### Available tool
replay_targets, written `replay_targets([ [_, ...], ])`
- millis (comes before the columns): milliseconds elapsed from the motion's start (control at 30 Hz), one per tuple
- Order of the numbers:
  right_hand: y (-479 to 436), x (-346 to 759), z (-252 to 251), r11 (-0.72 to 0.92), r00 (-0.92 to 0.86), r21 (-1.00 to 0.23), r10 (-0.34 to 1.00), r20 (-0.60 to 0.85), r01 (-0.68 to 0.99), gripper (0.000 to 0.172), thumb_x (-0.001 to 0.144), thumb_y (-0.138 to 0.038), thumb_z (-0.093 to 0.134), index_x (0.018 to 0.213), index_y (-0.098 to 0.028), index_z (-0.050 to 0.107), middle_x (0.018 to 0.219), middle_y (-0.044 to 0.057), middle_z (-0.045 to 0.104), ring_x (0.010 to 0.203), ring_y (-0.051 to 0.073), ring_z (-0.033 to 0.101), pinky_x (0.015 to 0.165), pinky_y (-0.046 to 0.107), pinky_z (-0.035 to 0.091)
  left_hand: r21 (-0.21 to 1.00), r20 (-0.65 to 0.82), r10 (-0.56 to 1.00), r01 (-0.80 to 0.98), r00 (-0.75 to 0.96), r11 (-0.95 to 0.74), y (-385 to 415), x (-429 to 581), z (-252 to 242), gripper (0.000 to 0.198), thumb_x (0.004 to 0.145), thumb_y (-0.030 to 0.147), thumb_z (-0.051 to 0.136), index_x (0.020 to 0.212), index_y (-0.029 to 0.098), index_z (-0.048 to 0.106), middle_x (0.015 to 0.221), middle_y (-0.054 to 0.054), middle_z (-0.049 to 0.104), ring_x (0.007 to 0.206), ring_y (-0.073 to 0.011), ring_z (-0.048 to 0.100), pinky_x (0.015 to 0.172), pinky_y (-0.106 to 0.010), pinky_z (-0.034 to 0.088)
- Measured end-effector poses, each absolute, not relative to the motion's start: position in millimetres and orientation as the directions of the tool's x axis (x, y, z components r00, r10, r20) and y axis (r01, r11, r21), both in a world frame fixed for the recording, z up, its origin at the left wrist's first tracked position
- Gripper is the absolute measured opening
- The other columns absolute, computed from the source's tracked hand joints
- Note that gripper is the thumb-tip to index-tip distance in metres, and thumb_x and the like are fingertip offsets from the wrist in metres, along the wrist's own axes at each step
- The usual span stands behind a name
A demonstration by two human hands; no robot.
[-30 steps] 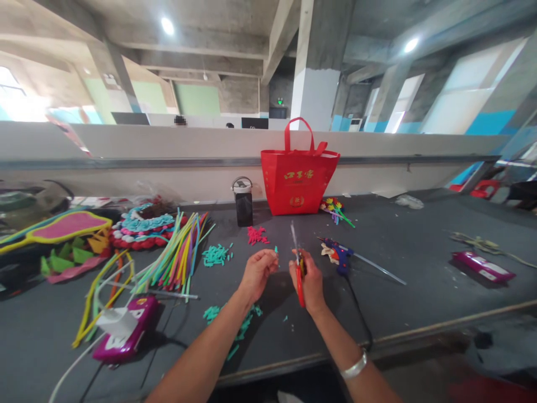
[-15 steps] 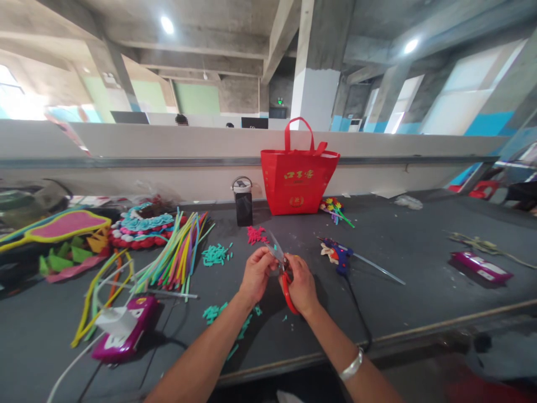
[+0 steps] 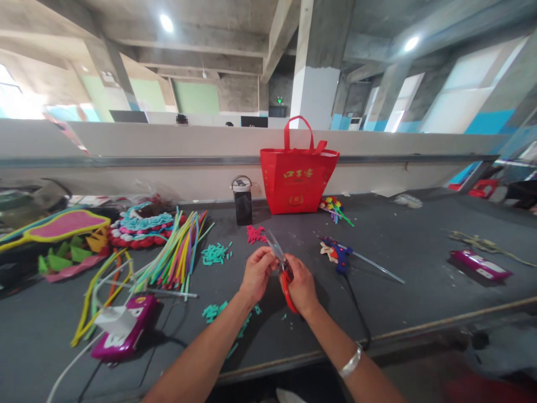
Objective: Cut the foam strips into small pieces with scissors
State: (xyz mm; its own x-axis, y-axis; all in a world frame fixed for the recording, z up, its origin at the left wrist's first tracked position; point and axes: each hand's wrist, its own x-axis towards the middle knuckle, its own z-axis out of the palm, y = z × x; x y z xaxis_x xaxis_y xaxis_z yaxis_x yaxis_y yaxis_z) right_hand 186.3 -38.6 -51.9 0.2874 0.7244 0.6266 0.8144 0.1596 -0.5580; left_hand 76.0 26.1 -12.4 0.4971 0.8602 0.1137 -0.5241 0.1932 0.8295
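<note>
My right hand (image 3: 301,284) is wrapped round the red handles of a pair of scissors (image 3: 288,292), whose blades point up and away from me. The blades look nearly closed. Beside them, my left hand (image 3: 259,274) is closed in a pinch, its fingertips close to the blades; what it holds is too small to make out. Short teal pieces (image 3: 215,254) lie in a pile beyond my left hand, and more teal pieces (image 3: 213,312) are scattered under and beside my left forearm. A small heap of pinkish-red pieces (image 3: 255,234) sits just past my hands.
A red bag (image 3: 300,182) and a black-and-white lantern-like container (image 3: 242,202) stand at the back. Colourful fuzzy stems (image 3: 178,257) and a purple power strip (image 3: 125,330) lie left. To the right are a blue glue gun (image 3: 343,257) and another purple strip (image 3: 480,265).
A tiny teal bit seen at the scissor blades half a second ago no longer shows there. Both hands have stayed in nearly the same place.
</note>
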Motion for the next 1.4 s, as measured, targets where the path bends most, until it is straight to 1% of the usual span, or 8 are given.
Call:
replay_targets([
  [300,-38,186,-54,0.17,0.304,-0.594,0.73,0.612,0.786,0.037,0.076,-0.011,0.05,0.111,-0.02,0.058,0.093,0.005,0.065,0.087,0.019,0.062,0.08,0.031,0.05,0.833,0.132,0.859,-0.524,0.496,0.175,26,75,-12,0.013,0.073,0.026,0.07,0.073,0.016,0.061,0.06,0.003,0.056,0.054,-0.0064,0.044,0.058,-0.02,0.035],
  [567,-36,185,-53,0.174,0.293,-0.54,0.685,0.667,0.823,0.041,0.075,-0.014,0.051,0.115,-0.018,0.055,0.105,0.009,0.063,0.096,0.021,0.06,0.082,0.034,0.051,0.866,0.138,0.869,-0.484,0.474,0.127,22,77,-15,0.014,0.069,0.027,0.072,0.071,0.016,0.063,0.062,0.002,0.059,0.055,-0.007,0.045,0.059,-0.021,0.036],
  [833,-37,185,-55,0.191,0.301,-0.571,0.695,0.653,0.799,0.039,0.077,-0.013,0.048,0.115,-0.02,0.054,0.103,0.008,0.063,0.095,0.021,0.061,0.082,0.034,0.051,0.863,0.154,0.863,-0.491,0.481,0.12,21,78,-15,0.013,0.071,0.026,0.071,0.07,0.016,0.063,0.062,0.002,0.058,0.055,-0.007,0.045,0.06,-0.021,0.037],
  [1033,-37,185,-55,0.177,0.295,-0.57,0.713,0.636,0.803,0.043,0.076,-0.014,0.049,0.119,-0.019,0.053,0.104,0.009,0.063,0.097,0.022,0.06,0.085,0.035,0.05,0.875,0.17,0.869,-0.476,0.465,0.084,23,77,-18,0.013,0.071,0.026,0.071,0.073,0.016,0.063,0.064,0.001,0.059,0.057,-0.0072,0.046,0.06,-0.02,0.037],
  [1167,-37,184,-55,0.16,0.31,-0.602,0.737,0.6,0.783,0.046,0.075,-0.014,0.05,0.121,-0.022,0.052,0.1,0.006,0.064,0.092,0.02,0.062,0.083,0.032,0.05,0.879,0.179,0.871,-0.472,0.457,0.067,24,77,-19,0.014,0.071,0.027,0.071,0.073,0.015,0.064,0.063,0.001,0.059,0.057,-0.0075,0.046,0.059,-0.021,0.038],
  [1300,-41,181,-48,0.154,0.332,-0.649,0.758,0.561,0.745,0.038,0.076,-0.014,0.049,0.113,-0.021,0.055,0.091,0.004,0.065,0.082,0.018,0.063,0.074,0.027,0.05,0.88,0.181,0.868,-0.471,0.462,0.067,23,78,-18,0.014,0.071,0.027,0.071,0.073,0.015,0.064,0.063,0.001,0.059,0.057,-0.0075,0.047,0.059,-0.021,0.038],
  [1400,-43,180,-44,0.172,0.338,-0.663,0.752,0.567,0.729,0.033,0.078,-0.015,0.047,0.11,-0.02,0.055,0.087,0.003,0.067,0.077,0.017,0.064,0.07,0.025,0.05,0.88,0.189,0.852,-0.469,0.488,0.074,21,78,-17,0.014,0.07,0.028,0.071,0.073,0.016,0.065,0.063,0.001,0.059,0.057,-0.0078,0.047,0.06,-0.021,0.038],
])
